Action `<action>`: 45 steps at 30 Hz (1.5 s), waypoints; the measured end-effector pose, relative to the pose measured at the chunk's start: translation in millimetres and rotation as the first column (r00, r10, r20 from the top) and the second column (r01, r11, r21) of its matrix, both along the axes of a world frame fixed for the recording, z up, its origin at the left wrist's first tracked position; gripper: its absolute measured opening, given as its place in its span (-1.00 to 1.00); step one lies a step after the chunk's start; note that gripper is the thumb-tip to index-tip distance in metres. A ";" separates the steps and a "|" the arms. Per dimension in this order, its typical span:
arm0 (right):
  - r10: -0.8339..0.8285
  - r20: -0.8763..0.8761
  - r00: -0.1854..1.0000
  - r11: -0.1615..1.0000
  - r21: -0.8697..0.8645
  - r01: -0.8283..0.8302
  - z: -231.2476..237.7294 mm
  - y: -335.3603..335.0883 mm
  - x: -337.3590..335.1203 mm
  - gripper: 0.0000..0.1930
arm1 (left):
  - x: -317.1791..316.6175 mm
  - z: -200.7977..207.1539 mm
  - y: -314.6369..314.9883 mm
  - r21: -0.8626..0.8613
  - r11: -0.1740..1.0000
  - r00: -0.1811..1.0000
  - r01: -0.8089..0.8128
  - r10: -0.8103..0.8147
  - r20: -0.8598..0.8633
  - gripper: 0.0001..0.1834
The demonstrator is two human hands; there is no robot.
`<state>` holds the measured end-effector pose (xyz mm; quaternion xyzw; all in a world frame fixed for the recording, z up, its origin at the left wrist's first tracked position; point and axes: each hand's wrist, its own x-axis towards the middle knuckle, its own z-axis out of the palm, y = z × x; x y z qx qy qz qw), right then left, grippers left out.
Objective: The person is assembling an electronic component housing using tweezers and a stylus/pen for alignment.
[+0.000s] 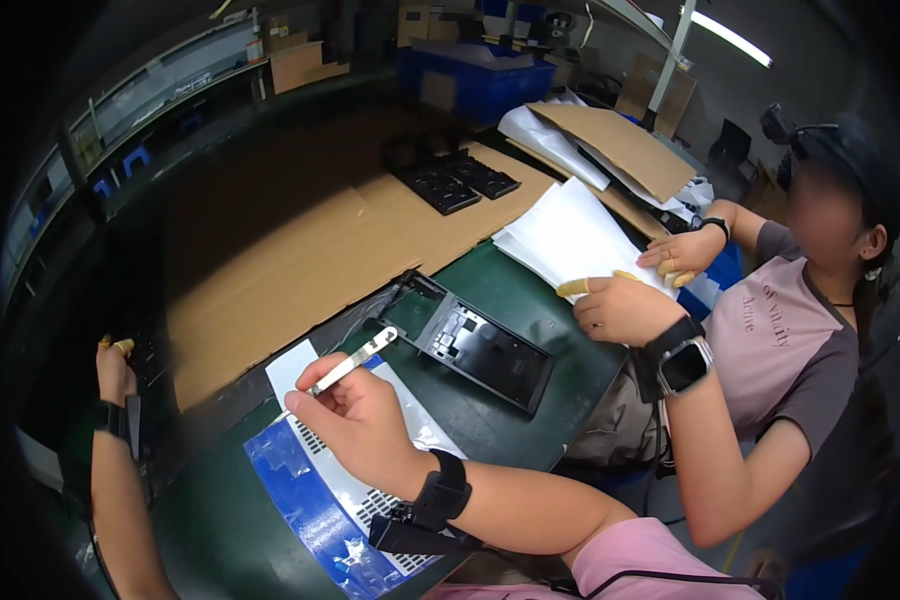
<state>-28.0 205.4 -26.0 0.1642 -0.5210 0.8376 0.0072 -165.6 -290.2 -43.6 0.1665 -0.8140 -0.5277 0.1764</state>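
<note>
Metal tweezers [345, 372] are pinched in my right hand [365, 430], their fine tip pointing down and left over a blue and white printed sheet [300, 510]. Just beyond the tweezers' broad end lies a black plastic frame [490, 350] with a glossy dark panel, flat on the green table. At the far left my left hand [116, 375], with yellow finger cots, has its fingers curled beside a dark part [150, 358]. Deep shadow hides what those fingers grip, if anything.
A large cardboard sheet [270, 270] covers the table's middle, with black plastic parts [455, 182] on its far end. To the right, a co-worker's hands [625, 308] rest on white sheets [570, 235]. A blue bin [480, 80] stands behind.
</note>
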 end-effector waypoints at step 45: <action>-0.283 -0.104 0.954 0.950 0.104 0.293 247.7 -9.0 -158.9 -0.79 | 205.5 30.7 240.9 -0.193 0.953 0.861 0.235 -0.296 -0.414 -0.64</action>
